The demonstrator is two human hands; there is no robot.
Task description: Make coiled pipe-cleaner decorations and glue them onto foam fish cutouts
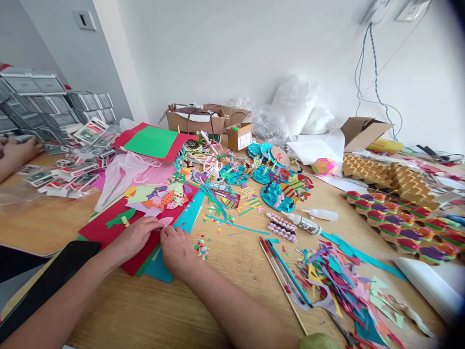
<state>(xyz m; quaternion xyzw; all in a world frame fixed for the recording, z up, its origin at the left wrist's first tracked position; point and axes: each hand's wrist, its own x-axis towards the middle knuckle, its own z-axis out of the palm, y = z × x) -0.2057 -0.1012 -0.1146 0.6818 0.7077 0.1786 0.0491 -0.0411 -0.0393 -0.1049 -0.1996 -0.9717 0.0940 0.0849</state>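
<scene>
Over a red sheet of paper (101, 218), my left hand (140, 236) and my right hand (178, 250) meet at the fingertips. Both are closed on a small pink paper piece (166, 221), which sticks up between them. Just beyond lie cut-out paper fish (167, 198) with dots, on a lilac and yellow pile. A green paper fish (119, 219) lies left of my left hand. Blue sheets (192, 213) stick out beneath the red one, near my right hand. Small coloured paper bits (202, 248) are scattered to the right of that hand.
Glue bottles (308, 225), pencils and a stick (283, 286), and paper scraps (337, 286) lie to the right. Painted egg cartons (403, 223) stand at the far right. A black phone-like slab (54, 286) is under my left forearm. Another person's hand (20, 151) shows at far left.
</scene>
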